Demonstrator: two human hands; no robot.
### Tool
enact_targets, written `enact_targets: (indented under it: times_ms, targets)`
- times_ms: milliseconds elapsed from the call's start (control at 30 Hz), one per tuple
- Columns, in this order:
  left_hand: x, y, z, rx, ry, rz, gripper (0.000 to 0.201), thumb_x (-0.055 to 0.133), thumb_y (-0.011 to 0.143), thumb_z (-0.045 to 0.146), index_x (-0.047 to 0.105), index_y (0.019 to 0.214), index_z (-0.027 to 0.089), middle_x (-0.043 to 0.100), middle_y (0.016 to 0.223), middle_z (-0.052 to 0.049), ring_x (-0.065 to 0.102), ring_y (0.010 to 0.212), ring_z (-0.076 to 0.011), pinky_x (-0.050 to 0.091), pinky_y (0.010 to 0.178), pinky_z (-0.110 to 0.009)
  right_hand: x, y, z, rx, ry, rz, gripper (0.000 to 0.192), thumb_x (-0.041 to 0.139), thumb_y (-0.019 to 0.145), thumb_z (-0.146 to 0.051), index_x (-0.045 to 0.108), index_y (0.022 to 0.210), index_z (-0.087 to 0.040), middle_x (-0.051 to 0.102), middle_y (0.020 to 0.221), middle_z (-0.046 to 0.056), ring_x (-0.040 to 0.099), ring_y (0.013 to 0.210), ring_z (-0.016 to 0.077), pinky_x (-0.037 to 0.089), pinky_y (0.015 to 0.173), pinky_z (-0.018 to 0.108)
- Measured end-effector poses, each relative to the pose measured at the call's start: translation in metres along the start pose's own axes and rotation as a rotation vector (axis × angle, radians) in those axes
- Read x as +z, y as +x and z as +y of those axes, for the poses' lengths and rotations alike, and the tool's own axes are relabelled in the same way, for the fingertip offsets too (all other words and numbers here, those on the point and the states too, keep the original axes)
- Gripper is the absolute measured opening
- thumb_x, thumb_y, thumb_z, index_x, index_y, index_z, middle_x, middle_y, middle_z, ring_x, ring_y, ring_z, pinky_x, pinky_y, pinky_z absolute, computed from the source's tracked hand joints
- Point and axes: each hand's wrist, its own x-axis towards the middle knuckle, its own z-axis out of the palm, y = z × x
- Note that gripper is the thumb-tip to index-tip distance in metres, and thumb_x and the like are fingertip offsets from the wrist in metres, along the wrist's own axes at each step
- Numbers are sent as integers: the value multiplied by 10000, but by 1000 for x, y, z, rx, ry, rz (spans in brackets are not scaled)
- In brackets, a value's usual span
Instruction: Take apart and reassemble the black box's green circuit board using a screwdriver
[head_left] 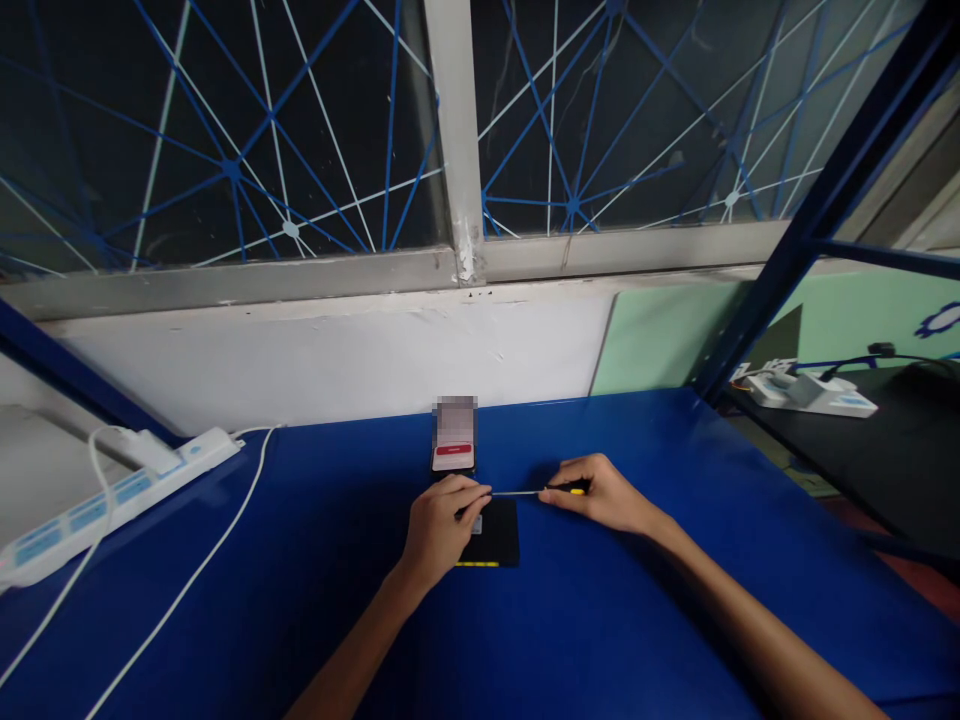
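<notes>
My right hand (600, 490) is closed around the black and yellow handle of a screwdriver (516, 493), held level with its thin metal shaft pointing left. The far end of that shaft meets the pinched fingertips of my left hand (444, 520); whether a small bit sits between them is too small to tell. Under my left hand a flat black case (496, 545) with a yellow front edge lies on the blue table (615, 620). My left hand covers part of it, and a small pale patch shows on its top beside the fingers.
Behind my left hand a phone (454, 458) with a lit screen stands propped up. At the left lies a white power strip (127, 500) with white cables trailing over the table. Blue metal posts rise at both sides. Another power strip (814, 392) rests on a dark table at right.
</notes>
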Motion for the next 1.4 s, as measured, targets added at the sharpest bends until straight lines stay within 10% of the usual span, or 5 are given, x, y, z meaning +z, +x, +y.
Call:
enact_targets:
  times_ms: [300,1400]
  targets:
    - [1,-2,1,191,183,22,190,548,931,192,736,952,209,707,811,-37,627,736,-160,495,677,-278,-2,1,0,11,1,-19,377,604,866,-485,742,728,-163,664,663,35,520,577,126,371,551,258]
    - [3,-2,-4,183,232,-73,203,512,961,220,696,1040,192,721,892,-48,629,819,-191,450,722,-324,-31,-6,30,240,141,-202,382,641,799,-483,713,635,-146,417,511,-40,284,494,83,232,457,234]
